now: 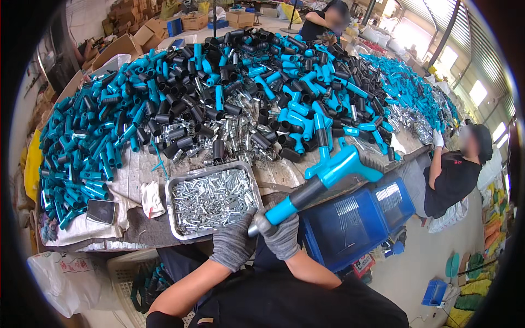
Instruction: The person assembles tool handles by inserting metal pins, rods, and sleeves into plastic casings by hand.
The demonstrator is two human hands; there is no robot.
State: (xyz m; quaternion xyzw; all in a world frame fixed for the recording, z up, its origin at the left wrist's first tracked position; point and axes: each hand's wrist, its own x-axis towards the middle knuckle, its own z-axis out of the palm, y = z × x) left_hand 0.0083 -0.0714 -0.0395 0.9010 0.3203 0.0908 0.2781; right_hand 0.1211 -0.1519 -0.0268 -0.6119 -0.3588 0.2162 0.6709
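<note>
Near the table's front edge I hold a teal-and-black handle tool [340, 170], slanting up to the right, with a curved, ribbed grip at its upper end. My right hand [281, 238], in a grey knit glove, is closed around its lower end, by the rounded metal tip. My left hand [234, 240], gloved alike, is closed next to that tip; its fingertips are partly hidden, and whether it grips the metal end I cannot tell. Just beyond my left hand sits a metal tray [172, 212] full of small silvery pins or screws [210, 198].
Teal and black plastic parts [115, 109] heap across the table, with metal fittings [232, 136] between them. Blue bins [344, 232] stand right of my hands. A white glove [152, 200] and a phone [101, 211] lie left. Co-workers sit at the far side [322, 24] and right [456, 175].
</note>
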